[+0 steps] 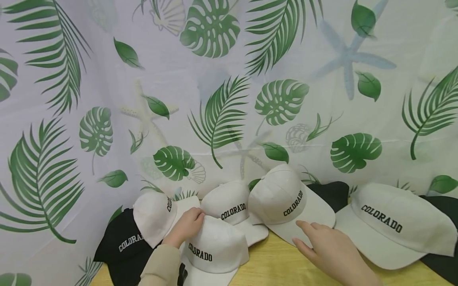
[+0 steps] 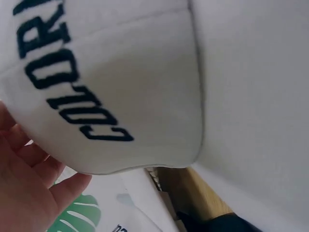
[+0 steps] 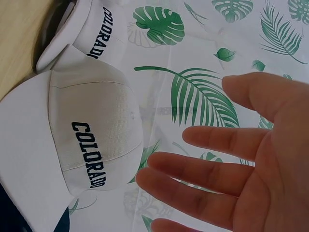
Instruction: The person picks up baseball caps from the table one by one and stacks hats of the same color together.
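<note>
In the head view my left hand [image 1: 187, 226] holds a white baseball cap [image 1: 223, 242] by the left side of its crown. The left wrist view shows the thumb and fingers of that hand [image 2: 29, 188] at the edge of the crown, beside the dark COLORADO lettering [image 2: 72, 89]. My right hand [image 1: 327, 248] hovers by the brim of another white baseball cap [image 1: 275, 194], which leans on the backdrop. Its fingers [image 3: 207, 174] are spread and fairly straight in the right wrist view, with nothing in them.
More white caps [image 1: 227, 202] [image 1: 154, 216] stand along the backdrop, and a large one [image 1: 400, 222] lies at the right. Black caps [image 1: 123, 242] [image 1: 330, 194] sit among them. A leaf-print cloth [image 1: 229, 119] hangs behind the yellow wooden table [image 1: 282, 262].
</note>
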### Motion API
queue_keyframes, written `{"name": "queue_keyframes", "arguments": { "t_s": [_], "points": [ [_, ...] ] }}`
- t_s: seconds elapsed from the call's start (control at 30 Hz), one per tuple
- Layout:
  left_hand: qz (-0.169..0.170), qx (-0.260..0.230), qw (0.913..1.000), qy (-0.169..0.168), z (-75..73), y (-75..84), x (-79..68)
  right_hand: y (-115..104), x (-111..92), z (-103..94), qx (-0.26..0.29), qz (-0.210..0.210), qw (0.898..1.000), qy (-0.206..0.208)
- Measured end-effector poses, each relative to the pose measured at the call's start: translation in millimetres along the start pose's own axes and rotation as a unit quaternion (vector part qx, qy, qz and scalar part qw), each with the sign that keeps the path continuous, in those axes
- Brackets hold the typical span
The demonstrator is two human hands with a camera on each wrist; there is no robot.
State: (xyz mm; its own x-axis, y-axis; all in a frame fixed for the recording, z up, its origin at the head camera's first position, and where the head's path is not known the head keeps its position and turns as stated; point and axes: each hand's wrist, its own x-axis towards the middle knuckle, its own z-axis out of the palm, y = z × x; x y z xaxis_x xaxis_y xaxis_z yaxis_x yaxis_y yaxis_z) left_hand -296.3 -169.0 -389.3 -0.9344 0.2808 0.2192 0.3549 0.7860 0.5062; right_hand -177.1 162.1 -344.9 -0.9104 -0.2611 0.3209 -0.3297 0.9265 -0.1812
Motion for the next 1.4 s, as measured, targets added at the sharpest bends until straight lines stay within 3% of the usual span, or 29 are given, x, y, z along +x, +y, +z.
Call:
{"name": "queue_keyframes", "arguments": {
  "t_s": [0.23, 0.43, 0.57, 0.73, 0.97, 1.17, 1.3, 1.4],
  "points": [
    [-0.028, -0.017, 0.9994, -0.011, 3.2, -7.7, 10.2, 0, 0, 0.5, 0.002, -0.002, 1.000, 0.001],
    [-0.006, -0.008, 0.9997, -0.024, 4.7, -8.8, 8.7, 0, 0, 0.4, 0.005, 0.002, 1.000, -0.013],
    [-0.004, -0.021, 0.9994, -0.028, 3.2, -3.5, 3.2, -1, -1, -1.1, 0.000, -0.008, 1.000, 0.006],
    [-0.046, -0.075, 0.9958, -0.026, -0.6, 2.9, -4.9, -3, -1, -1.8, -0.003, -0.011, 1.000, 0.007],
    [-0.111, -0.158, 0.9806, -0.033, -3.2, 12.0, -22.4, -4, -1, -0.9, -0.004, -0.012, 1.000, -0.001],
    [-0.102, -0.162, 0.9800, -0.054, -4.7, 13.4, -33.2, -3, -1, -0.3, -0.002, -0.010, 1.000, -0.008],
    [-0.087, -0.150, 0.9821, -0.073, -3.7, 2.3, -31.4, -3, -1, 0.0, -0.001, -0.005, 1.000, -0.016],
    [-0.076, -0.170, 0.9775, -0.100, -2.6, -9.8, -29.7, -3, -1, 0.2, 0.000, -0.003, 1.000, -0.020]
  ]
}}
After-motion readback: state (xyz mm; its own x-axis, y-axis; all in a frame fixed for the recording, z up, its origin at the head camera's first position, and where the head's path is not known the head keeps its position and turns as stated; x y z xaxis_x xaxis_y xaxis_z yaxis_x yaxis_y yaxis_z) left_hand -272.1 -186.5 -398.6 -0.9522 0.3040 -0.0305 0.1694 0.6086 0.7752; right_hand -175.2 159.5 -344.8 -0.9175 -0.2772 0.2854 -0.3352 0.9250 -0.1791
